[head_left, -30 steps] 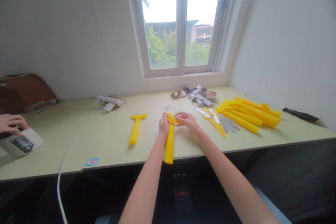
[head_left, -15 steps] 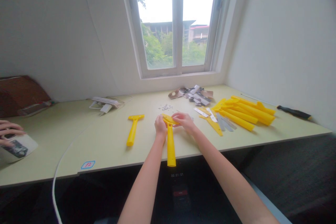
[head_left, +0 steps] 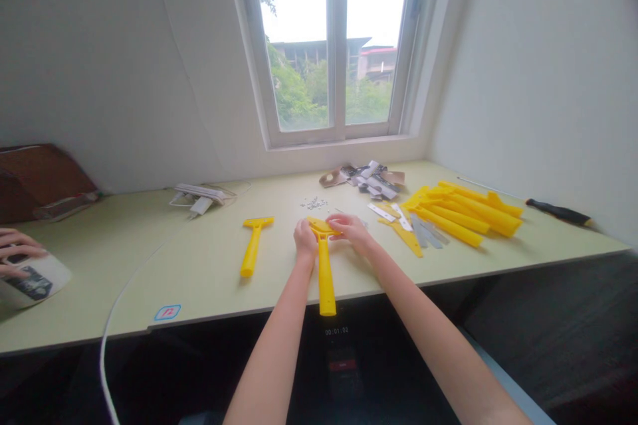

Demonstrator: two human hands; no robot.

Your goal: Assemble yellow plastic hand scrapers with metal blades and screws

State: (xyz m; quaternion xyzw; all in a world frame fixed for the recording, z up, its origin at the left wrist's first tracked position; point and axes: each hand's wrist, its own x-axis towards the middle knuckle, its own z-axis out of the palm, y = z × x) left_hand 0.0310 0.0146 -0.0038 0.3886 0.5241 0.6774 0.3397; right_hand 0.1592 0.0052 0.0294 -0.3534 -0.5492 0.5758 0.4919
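The left hand (head_left: 305,239) and right hand (head_left: 351,229) grasp the flat head of a long yellow plastic scraper (head_left: 325,272), its smooth handle reaching past the table edge toward the person. Tiny metal screws (head_left: 314,203) lie just beyond the grip. Grip and scraper match the earlier frame.

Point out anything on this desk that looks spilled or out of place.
A scatter of tiny metal pieces lies loose on the pale desk, just beyond the yellow plastic scraper. Nothing contains them, so they look spilled.
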